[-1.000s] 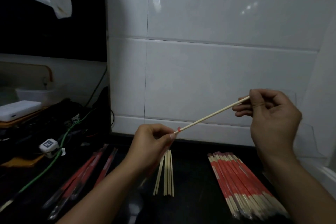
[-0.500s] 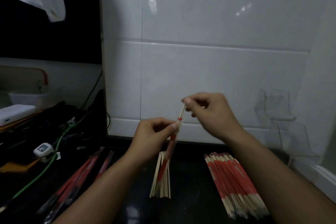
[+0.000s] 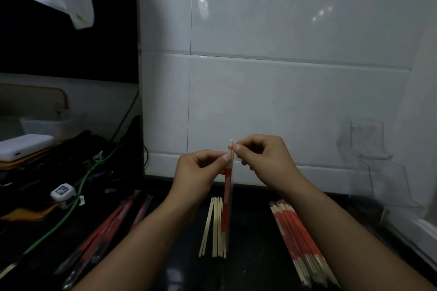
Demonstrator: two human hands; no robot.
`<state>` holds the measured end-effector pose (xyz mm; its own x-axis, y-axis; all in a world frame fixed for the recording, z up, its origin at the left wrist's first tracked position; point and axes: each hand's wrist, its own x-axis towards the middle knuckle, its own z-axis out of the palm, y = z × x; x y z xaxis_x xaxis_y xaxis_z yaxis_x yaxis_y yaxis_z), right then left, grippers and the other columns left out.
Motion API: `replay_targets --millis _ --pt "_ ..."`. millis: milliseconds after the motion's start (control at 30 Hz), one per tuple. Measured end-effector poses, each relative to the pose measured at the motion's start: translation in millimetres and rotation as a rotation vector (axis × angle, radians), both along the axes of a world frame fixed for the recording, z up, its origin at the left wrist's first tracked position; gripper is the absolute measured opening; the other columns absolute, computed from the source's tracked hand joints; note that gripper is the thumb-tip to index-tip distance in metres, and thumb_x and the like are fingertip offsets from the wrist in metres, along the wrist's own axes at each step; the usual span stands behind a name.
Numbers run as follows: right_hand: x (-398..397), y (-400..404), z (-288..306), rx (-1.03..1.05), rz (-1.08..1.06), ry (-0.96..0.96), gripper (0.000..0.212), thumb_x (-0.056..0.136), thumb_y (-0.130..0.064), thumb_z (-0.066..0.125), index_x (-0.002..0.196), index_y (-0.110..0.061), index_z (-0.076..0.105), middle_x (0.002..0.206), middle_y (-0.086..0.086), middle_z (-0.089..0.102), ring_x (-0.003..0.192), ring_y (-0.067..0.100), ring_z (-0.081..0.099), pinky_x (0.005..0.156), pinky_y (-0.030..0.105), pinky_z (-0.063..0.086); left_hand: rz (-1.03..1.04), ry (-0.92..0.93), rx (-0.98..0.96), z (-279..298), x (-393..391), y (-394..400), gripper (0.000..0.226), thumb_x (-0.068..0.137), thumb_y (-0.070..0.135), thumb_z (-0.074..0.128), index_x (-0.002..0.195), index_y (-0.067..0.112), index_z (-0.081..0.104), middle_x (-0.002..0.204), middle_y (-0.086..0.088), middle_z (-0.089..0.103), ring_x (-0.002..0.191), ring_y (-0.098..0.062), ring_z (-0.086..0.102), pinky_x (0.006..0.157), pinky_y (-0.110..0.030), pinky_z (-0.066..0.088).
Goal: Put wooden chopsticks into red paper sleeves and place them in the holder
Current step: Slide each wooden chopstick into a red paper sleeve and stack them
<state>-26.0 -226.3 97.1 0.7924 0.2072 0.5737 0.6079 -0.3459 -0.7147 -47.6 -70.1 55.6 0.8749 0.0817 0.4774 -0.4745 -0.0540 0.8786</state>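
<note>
A wooden chopstick (image 3: 230,143) stands nearly upright inside a red paper sleeve (image 3: 226,196), only its pale top end showing above the paper. My left hand (image 3: 198,172) pinches the sleeve near its top edge. My right hand (image 3: 262,156) pinches the chopstick's top, thumb and forefinger closed on it. Below them a small bunch of bare chopsticks (image 3: 214,229) lies on the dark counter. A pile of sleeved chopsticks (image 3: 298,241) lies to the right. A clear plastic holder (image 3: 369,149) stands at the right against the wall.
Empty red sleeves in clear wrapping (image 3: 106,231) lie at the left. Farther left are a green cable (image 3: 71,205), a small white device (image 3: 62,192) and a white box (image 3: 23,146). A white tiled wall (image 3: 283,78) stands behind the counter.
The chopstick has gone from a long slant between my spread hands to nearly upright inside the sleeve. My right hand moved left and down to meet the left hand.
</note>
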Motion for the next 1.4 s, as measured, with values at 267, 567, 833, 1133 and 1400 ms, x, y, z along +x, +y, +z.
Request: replay_targets --millis 267,567,833,1133,1400 --pt "2.5 1.3 5.6 0.0 -0.074 -0.149 0.008 0.093 -0.02 0.064 0.089 -0.02 0.071 0.076 -0.011 0.066 0.07 -0.004 0.059 0.063 0.008 0.042 0.048 0.009 -0.048 -1.0 -0.9 0.8 0.026 0.096 0.033 0.057 0.117 0.021 0.068 0.097 0.007 0.076 0.088 -0.01 0.071 0.088 -0.031 0.053" --pt "6.9 0.9 5.9 -0.021 -0.094 -0.142 0.011 0.092 -0.019 0.066 0.084 -0.024 0.069 0.074 -0.014 0.065 0.07 -0.006 0.06 0.064 0.007 0.042 0.029 -0.039 0.126 -10.1 0.4 -3.8 0.052 0.091 0.03 0.068 0.137 0.039 0.047 0.119 0.01 0.064 0.105 -0.002 0.064 0.088 -0.022 0.054" --pt "3.9 1.0 6.6 0.081 -0.06 -0.084 0.015 0.093 -0.016 0.064 0.082 -0.024 0.069 0.073 -0.013 0.067 0.065 -0.006 0.06 0.062 0.009 0.044 0.074 -0.148 0.284 1.8 2.3 -8.0 0.058 0.089 0.032 0.07 0.14 0.038 0.043 0.109 0.014 0.065 0.101 0.005 0.062 0.093 -0.018 0.05" --pt "4.9 -5.2 -2.8 0.22 -0.132 -0.062 0.011 0.094 -0.019 0.064 0.083 -0.02 0.067 0.069 -0.004 0.062 0.058 -0.001 0.056 0.054 0.01 0.044 -0.073 0.055 0.25 -20.5 2.0 -6.8 0.01 0.093 0.024 0.065 0.094 0.02 0.073 0.089 0.003 0.076 0.088 -0.009 0.072 0.088 -0.035 0.057" --pt "12.5 -11.8 -18.4 0.274 -0.132 0.149 0.015 0.095 -0.028 0.06 0.095 -0.016 0.07 0.08 -0.001 0.068 0.067 0.001 0.062 0.056 0.017 0.046 -0.052 0.154 0.245 -41.5 7.6 -13.9 0.009 0.089 0.027 0.069 0.084 0.024 0.076 0.081 0.008 0.075 0.081 -0.003 0.071 0.07 -0.018 0.053"
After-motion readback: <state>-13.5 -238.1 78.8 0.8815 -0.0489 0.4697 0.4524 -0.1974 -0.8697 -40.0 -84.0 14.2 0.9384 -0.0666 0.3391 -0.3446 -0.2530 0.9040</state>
